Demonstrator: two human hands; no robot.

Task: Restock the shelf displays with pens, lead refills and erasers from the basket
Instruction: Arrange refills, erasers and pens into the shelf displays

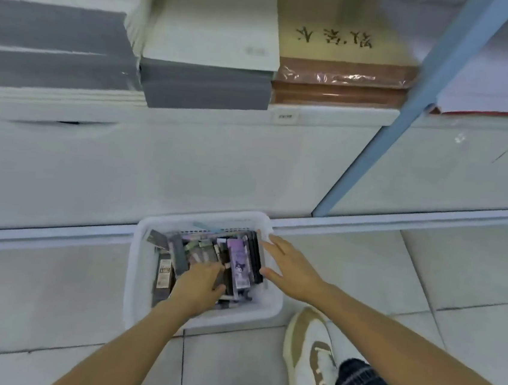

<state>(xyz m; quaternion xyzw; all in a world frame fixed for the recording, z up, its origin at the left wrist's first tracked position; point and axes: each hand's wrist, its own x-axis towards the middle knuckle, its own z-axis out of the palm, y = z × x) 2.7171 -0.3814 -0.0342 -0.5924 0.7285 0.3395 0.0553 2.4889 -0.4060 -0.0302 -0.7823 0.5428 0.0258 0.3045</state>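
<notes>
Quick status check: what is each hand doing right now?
Left hand: in the basket, fingers curled among the packs; a grip cannot be told.
Right hand: open, fingers straight at the basket's right rim.

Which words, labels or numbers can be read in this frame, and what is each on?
Nothing reads with certainty.
Brown wrapped pack: large dark characters, upside down, blurred.
Shelf-edge tag: too blurred.
White pad: grey mark, illegible.
Dark packet in basket: white label, too small.
Purple packet: cartoon figure, no legible words.
</notes>
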